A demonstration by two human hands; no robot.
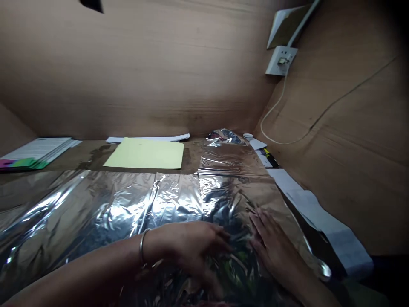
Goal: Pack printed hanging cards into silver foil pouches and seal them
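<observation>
Silver glossy foil-like sheet (177,196) covers the front of the brown desk (191,158), creased, reaching toward the back right corner. Left hand (191,243), silver metal bangle (142,247) at the wrist, is over the sheet: fingers loosely bent, thumb apart, nothing visibly gripped; motion blur, can't tell if it touches. Right hand (273,243) is on the sheet near it, fingers nearly straight and close together, holding nothing. Pale yellow rectangular paper (145,153) lies behind the sheet, long white paper strip (334,230) beside its right edge
</observation>
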